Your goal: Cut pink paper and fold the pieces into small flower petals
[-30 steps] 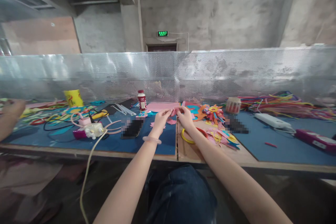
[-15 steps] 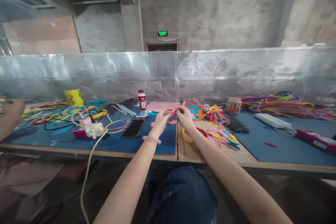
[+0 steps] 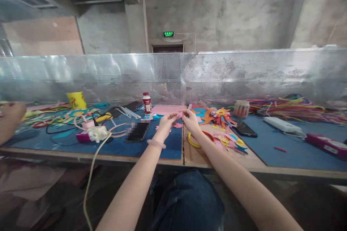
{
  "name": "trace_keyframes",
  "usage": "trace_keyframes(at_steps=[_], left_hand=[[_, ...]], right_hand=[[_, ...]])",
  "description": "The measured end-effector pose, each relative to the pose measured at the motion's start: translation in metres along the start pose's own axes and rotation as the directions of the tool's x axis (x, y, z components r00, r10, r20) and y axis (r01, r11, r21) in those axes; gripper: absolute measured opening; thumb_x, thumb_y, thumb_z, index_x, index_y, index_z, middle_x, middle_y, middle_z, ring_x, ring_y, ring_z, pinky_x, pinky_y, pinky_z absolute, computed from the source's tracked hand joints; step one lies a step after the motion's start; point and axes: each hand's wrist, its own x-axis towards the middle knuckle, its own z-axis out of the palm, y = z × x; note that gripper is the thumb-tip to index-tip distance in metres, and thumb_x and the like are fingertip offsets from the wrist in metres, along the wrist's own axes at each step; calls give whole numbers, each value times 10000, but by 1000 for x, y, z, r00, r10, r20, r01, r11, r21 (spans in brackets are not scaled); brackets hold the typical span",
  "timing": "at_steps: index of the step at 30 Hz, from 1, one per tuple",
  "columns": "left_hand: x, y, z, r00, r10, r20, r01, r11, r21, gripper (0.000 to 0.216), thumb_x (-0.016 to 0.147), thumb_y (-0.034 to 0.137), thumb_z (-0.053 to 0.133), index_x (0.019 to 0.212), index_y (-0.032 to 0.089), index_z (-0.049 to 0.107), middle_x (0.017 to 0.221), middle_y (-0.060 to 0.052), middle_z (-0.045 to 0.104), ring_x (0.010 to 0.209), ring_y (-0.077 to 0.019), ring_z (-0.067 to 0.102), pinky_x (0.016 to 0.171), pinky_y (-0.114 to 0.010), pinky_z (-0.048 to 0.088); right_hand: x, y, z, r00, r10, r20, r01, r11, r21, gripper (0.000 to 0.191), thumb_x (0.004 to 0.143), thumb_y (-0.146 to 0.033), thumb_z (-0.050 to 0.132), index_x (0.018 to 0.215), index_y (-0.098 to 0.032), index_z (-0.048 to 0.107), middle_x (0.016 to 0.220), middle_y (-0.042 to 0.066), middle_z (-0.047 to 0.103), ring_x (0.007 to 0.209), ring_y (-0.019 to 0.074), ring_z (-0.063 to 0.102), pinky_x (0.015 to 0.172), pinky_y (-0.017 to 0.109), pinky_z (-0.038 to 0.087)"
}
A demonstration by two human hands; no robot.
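Note:
My left hand [image 3: 166, 123] and my right hand [image 3: 191, 120] meet above the blue mat [image 3: 151, 144], fingers pinched together on a small pink paper piece [image 3: 179, 115] held between them. A pale bracelet [image 3: 156, 143] sits on my left wrist. Pink paper scraps [image 3: 177, 125] lie on the mat just below the hands. A pink sheet [image 3: 168, 109] lies flat behind them. To the right of my right hand are a yellow ring [image 3: 192, 142] and a colourful paper flower [image 3: 221, 114].
A small bottle [image 3: 146, 103] stands behind my left hand. A phone [image 3: 244, 129], white power bank [image 3: 279, 124], yellow cup [image 3: 76, 100], a glue gun with cable [image 3: 94, 134] and coloured strips [image 3: 287, 106] lie about. Another person's hand [image 3: 12, 112] is at far left. A perforated metal screen [image 3: 173, 75] backs the table.
Both hands have stayed in place, with only slight finger movement on the pink piece. The other person's hand at far left shifted a little.

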Motion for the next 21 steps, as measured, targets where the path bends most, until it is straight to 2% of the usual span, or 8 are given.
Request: trace_keyframes(at_steps=[7,10,13,17,21], left_hand=[[3,-3,-6,995,-86,46,89,994,-69,264,567,195,737,813,133,666,817,-85,679,750,-162,623,564,-212,441],[3,-2,-6,993,-112,25,114,991,-72,250,560,189,738,794,137,667,808,-83,680,699,-150,621,551,-216,444],[2,-2,-5,992,-129,13,129,990,-64,248,550,194,741,782,142,670,809,-82,680,677,-148,618,544,-221,449],[2,-2,-4,993,-117,-1,117,992,-52,247,585,258,723,801,149,679,801,-74,679,630,-130,603,533,-221,448],[4,-4,-4,999,-35,-33,36,999,35,249,597,296,702,788,136,683,781,-76,679,615,-135,590,532,-233,443]], right_hand=[[3,4,-2,995,79,56,-81,996,41,224,667,-218,474,824,-146,616,717,25,621,636,133,546,585,243,443],[4,4,-4,988,86,124,-94,994,62,219,671,-244,499,820,-142,623,744,35,642,653,135,555,593,240,440],[4,4,-5,986,97,138,-106,993,58,203,664,-250,509,789,-143,627,727,32,648,637,131,553,588,236,436],[3,2,-4,985,111,132,-121,990,72,200,651,-231,490,772,-148,625,712,20,648,622,128,555,579,234,434],[2,1,-3,985,111,131,-120,991,55,208,647,-230,471,765,-151,623,693,14,642,614,130,555,570,234,436]])
